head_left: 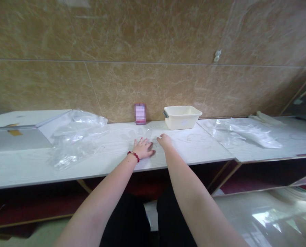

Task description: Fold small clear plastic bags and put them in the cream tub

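Brown marbled wall tiles (153,37) back a white wood-grain worktop (212,149), on which a cream rectangular plastic tub (183,118) serves as landmark. Left of the tub and nearer the wearer, the left hand (143,149), with a red beaded bracelet (134,156) at its wrist, lies with fingers spread, grasping nothing; it rests at a faint sheet of clear plastic film (136,133). The right hand (164,140), just in front of the tub's left end, has its fingers drawn together; whether they pinch the film cannot be told. Handling such film well, it may be judged, calls for a flat palm, light even pressure and a steadied edge, since thin plastic creases and slides readily. The tub bears a grey handle (165,114) on its left; no contents show above its front wall, which hides the floor. Left of the tub stands a pink-and-white upright rectangular object (140,114); farther left, crumpled clear plastic bags (77,137) lie beside a white box (14,139), contents hidden. Right of the tub lies flattened clear plastic packaging (256,133).
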Demonstrator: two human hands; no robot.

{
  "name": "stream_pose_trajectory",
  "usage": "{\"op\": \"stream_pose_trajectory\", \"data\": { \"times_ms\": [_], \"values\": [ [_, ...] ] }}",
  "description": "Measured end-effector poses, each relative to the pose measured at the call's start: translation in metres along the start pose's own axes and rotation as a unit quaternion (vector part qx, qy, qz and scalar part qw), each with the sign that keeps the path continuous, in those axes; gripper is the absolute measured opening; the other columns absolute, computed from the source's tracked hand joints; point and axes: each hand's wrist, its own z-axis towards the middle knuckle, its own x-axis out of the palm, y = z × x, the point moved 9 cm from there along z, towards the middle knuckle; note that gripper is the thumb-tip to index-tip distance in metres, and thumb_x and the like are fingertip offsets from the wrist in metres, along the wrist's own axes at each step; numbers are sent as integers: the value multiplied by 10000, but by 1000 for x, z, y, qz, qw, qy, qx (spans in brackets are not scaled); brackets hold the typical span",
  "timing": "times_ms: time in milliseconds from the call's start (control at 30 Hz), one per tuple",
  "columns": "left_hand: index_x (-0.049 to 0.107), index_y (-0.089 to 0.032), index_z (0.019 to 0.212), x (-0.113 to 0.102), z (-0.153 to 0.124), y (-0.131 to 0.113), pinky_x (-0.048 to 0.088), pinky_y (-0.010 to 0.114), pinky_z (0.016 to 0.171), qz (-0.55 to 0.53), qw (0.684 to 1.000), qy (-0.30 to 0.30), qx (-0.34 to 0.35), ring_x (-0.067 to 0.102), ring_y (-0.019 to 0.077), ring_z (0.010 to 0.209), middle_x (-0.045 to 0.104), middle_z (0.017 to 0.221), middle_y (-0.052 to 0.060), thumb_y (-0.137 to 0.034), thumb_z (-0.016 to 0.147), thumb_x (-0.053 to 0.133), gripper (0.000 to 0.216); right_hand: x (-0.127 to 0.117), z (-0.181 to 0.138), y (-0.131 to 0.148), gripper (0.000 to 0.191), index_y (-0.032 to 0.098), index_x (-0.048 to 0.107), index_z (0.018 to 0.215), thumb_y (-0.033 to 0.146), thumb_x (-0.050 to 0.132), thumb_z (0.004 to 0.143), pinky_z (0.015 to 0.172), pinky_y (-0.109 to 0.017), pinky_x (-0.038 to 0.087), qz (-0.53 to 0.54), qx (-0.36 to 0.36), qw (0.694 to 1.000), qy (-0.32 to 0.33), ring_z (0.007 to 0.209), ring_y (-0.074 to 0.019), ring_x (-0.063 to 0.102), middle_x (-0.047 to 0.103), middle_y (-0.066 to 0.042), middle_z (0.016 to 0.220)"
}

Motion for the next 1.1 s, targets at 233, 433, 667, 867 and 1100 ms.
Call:
{"op": "stream_pose_trajectory", "data": {
  "times_ms": [233,433,667,867,1100],
  "values": [
    [597,-233,935,-34,39,12,280,323,914,-37,994,-98,27,425,178,1047,530,1088,46,-389,784,308,361,-7,-2,11,220,179,600,808,277,419,732,729,-254,375,8,-30,999,-29,821,-166,555,624,-69,834],
    [632,-282,859,-33,44,6,299,334,898,-37,989,-127,62,441,185,1007,546,1049,-5,-287,709,431,250,-13,3,6,193,192,571,782,307,426,727,657,-212,377,80,-35,995,-49,735,-124,552,616,-21,770],
    [638,-277,869,-25,33,14,305,320,895,-51,986,-140,79,455,169,983,550,1039,0,-272,719,411,272,-16,4,3,177,191,553,757,322,441,713,585,-198,366,127,-54,990,-30,644,-102,530,597,-1,693],
    [590,-200,949,-32,33,24,364,285,840,-187,966,-176,31,509,153,909,588,949,42,-275,747,397,289,-15,-8,25,167,188,565,734,321,472,693,582,-185,375,150,-134,979,-23,612,-87,518,597,13,683],
    [491,-178,1045,-21,36,40,434,205,507,-366,917,-150,-48,569,108,608,627,774,26,-397,817,229,411,-6,-24,56,130,188,595,711,276,503,682,619,-182,378,146,-221,964,18,654,-89,522,608,13,700]
  ]
}}
